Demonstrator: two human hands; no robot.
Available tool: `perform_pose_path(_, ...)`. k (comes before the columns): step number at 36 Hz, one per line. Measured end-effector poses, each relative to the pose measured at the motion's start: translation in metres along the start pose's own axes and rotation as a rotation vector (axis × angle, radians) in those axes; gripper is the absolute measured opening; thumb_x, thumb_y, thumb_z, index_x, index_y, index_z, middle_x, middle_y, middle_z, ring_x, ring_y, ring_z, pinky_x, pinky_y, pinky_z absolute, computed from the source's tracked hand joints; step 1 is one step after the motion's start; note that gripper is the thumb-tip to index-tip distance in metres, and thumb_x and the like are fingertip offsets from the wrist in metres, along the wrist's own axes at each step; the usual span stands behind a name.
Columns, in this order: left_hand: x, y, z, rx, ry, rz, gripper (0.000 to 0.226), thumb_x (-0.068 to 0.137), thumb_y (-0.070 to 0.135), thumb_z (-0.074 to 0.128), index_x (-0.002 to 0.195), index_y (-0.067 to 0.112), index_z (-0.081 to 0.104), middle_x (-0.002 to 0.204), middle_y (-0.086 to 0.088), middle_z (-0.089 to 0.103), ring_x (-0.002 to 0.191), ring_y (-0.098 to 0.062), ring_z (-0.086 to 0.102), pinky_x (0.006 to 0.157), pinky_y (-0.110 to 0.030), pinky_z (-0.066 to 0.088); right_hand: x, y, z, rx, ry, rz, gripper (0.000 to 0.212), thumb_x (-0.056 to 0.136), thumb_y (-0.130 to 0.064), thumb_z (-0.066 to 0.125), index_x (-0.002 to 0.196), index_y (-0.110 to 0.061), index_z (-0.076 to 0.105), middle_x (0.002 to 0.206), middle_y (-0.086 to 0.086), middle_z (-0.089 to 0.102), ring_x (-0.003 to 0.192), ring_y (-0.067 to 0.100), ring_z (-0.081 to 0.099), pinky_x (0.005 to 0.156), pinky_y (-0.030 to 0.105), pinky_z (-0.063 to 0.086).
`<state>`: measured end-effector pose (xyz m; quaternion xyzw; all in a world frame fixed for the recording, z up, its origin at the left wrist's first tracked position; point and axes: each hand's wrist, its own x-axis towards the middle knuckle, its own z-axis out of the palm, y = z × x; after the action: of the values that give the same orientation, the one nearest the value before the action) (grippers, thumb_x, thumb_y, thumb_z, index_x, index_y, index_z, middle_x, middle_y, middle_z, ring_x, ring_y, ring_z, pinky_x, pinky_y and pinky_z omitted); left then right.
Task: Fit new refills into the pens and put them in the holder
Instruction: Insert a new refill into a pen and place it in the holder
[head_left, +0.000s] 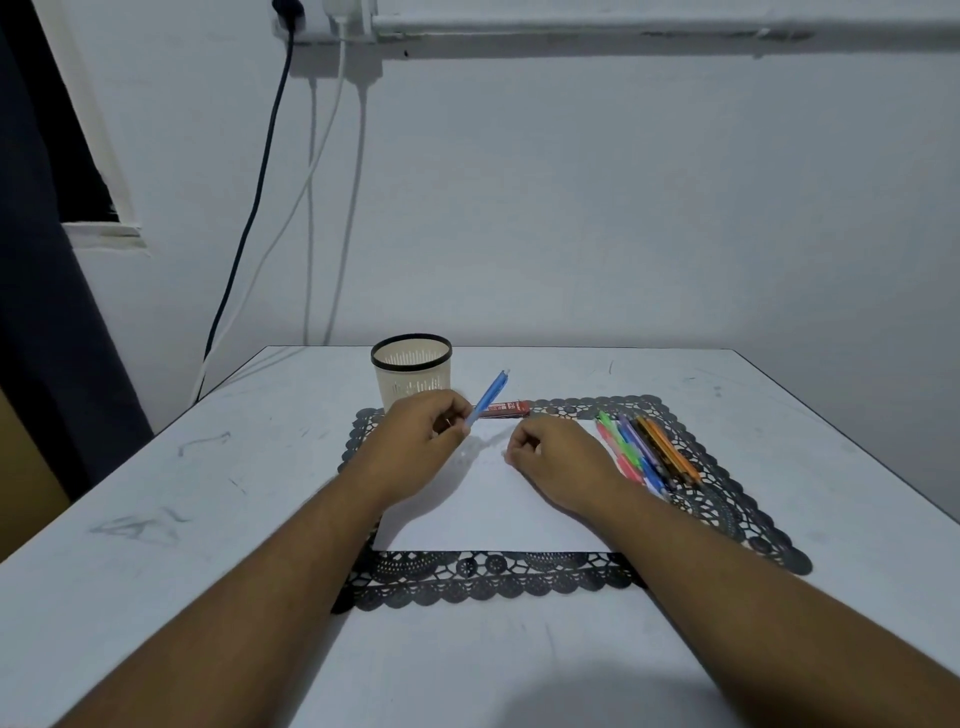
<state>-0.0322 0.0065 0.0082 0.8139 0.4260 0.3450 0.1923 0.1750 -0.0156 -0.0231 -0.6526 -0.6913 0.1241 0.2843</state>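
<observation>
My left hand (421, 441) grips a blue pen (490, 395) by its lower end, and the pen slants up to the right above the white sheet (493, 514). My right hand (550, 457) rests on the sheet with its fingers curled; whether they pinch something small is hidden. A cream pen holder with a black rim (412, 371) stands behind my left hand. Several coloured pens (644, 452) lie side by side on the right of the black lace mat (493, 577). A small red refill box (506, 409) lies at the sheet's far edge.
The mat and sheet sit on a scuffed white table (208, 519) pushed against a white wall. Cables (311, 208) hang down the wall at the back left from a socket. A dark curtain fills the left edge.
</observation>
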Motion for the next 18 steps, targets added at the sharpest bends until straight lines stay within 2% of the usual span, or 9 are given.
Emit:
perform_pose_path(6,0.000,0.000,-0.001,0.042,-0.015,-0.006,0.009,0.099,0.020,0.065,0.099,0.027,0.070,0.089,0.011,0.068,0.080,-0.002,0.060,0.068,0.001,0.035,-0.006,0.002,-0.013,0.382,0.101,0.053,0.012,0.102,-0.019,0.062,0.091,-0.020,0.064,0.083,-0.003,0.061,0.071,0.012,0.050,0.062,0.022,0.041)
perform_pose_path(10,0.000,0.000,0.000,0.051,-0.018,0.001,0.008,0.100,0.021,0.064,0.100,0.027,0.069,0.089,0.011,0.067,0.082,0.000,0.059,0.068,0.001,0.035,-0.005,0.001,-0.024,0.628,0.205,0.078,0.016,0.103,-0.004,0.054,0.101,-0.011,0.068,0.087,0.001,0.065,0.074,0.010,0.054,0.055,0.007,0.040)
perform_pose_path(12,0.000,-0.001,0.001,0.050,-0.018,0.004,0.008,0.100,0.021,0.064,0.099,0.027,0.069,0.089,0.011,0.068,0.085,0.002,0.057,0.068,0.000,0.035,-0.003,0.003,-0.026,0.688,0.227,0.105,0.022,0.104,-0.005,0.053,0.108,-0.012,0.073,0.077,-0.010,0.065,0.062,0.001,0.051,0.054,0.011,0.039)
perform_pose_path(14,0.000,-0.003,0.002,0.048,-0.021,0.007,0.009,0.100,0.020,0.064,0.098,0.028,0.069,0.089,0.011,0.068,0.085,0.001,0.057,0.068,-0.001,0.037,-0.002,0.004,-0.028,0.751,0.222,0.122,0.024,0.104,-0.004,0.054,0.106,-0.013,0.077,0.065,-0.016,0.063,0.056,0.004,0.049,0.055,0.015,0.041)
perform_pose_path(18,0.002,-0.007,0.004,0.046,-0.029,0.018,0.009,0.100,0.021,0.064,0.100,0.028,0.070,0.089,0.011,0.066,0.084,-0.002,0.057,0.065,-0.007,0.041,-0.003,0.003,-0.032,1.034,0.202,0.128,0.016,0.099,0.003,0.060,0.100,-0.004,0.074,0.084,0.009,0.074,0.068,0.016,0.059,0.055,0.024,0.048)
